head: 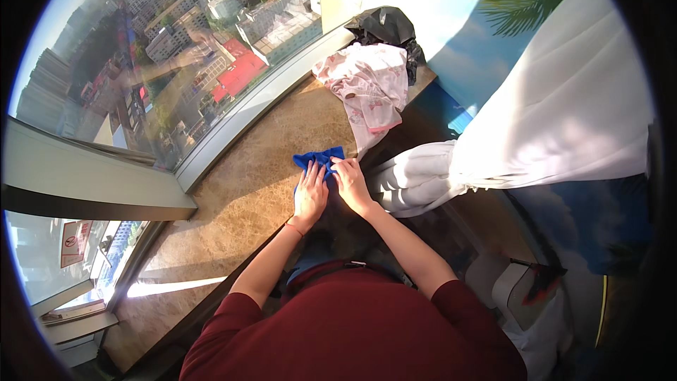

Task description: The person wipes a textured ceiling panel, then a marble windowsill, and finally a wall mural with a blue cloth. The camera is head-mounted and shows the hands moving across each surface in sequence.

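A crumpled blue cloth [319,157] is bunched at the front edge of the brown marbled windowsill [264,169]. My left hand [311,196] lies over it with the fingers stretched across the folds, and some blue shows along that hand's outer side. From the other side, my right hand [350,182] grips the cloth between thumb and bent fingers. The two hands are close together but apart. Beyond them a pink printed garment [370,84] is heaped on the sill, one part of it hanging over the front edge.
A black plastic bag [383,24] sits behind the garment. A gathered white curtain [423,174] reaches close to my right hand. Large window panes [211,63] border the sill, with a lower window [106,254] at left. A grey dustpan-like object [521,293] stands at lower right.
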Available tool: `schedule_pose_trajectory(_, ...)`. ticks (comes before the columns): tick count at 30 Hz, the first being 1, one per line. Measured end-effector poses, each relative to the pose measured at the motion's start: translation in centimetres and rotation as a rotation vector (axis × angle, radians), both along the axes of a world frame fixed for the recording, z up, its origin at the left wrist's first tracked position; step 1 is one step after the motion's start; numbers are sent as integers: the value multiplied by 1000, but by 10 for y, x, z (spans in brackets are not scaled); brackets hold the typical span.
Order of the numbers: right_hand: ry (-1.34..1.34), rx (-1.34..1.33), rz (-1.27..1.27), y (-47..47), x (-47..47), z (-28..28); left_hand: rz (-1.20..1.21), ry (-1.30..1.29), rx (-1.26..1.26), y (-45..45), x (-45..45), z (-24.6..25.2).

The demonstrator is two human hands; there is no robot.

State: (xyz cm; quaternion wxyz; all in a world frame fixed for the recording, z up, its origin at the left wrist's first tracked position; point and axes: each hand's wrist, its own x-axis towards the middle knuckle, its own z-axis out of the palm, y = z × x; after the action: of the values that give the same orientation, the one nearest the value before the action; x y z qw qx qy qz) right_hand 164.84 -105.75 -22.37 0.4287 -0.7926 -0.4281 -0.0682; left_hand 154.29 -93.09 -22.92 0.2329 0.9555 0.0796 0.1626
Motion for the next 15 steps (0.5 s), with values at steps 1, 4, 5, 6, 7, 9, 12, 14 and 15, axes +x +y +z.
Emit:
schedule_pose_trajectory(1,51,34,30,-13,-10,0,3,-20,6,-13,-14,1)
schedule_pose_trajectory(4,244,159,27,-64,-36,-18,-61,-32,-52,-60,-48,9)
schedule_pose_trajectory(5,398,216,-4,-83,-46,-30,-95,-36,-85,-80,-57,12)
schedule_pose_trajectory(6,620,201,-28,-104,-56,-39,-101,-13,-171,-100,-62,13)
schedule_pose_trajectory(7,839,186,-53,-129,-65,-46,-125,56,-209,-120,-63,17)
schedule_pose_trajectory(9,1005,241,-120,-178,-80,-50,-215,54,-267,-163,-61,23)
schedule_pose_trajectory(12,1091,352,-226,-254,-98,-64,-361,80,-326,-225,-48,33)
schedule_pose_trajectory(14,1136,399,-320,-307,-99,-60,-462,59,-365,-263,-38,43)
schedule_pose_trajectory(15,1170,471,-376,-329,-102,-48,-509,42,-397,-280,-31,47)
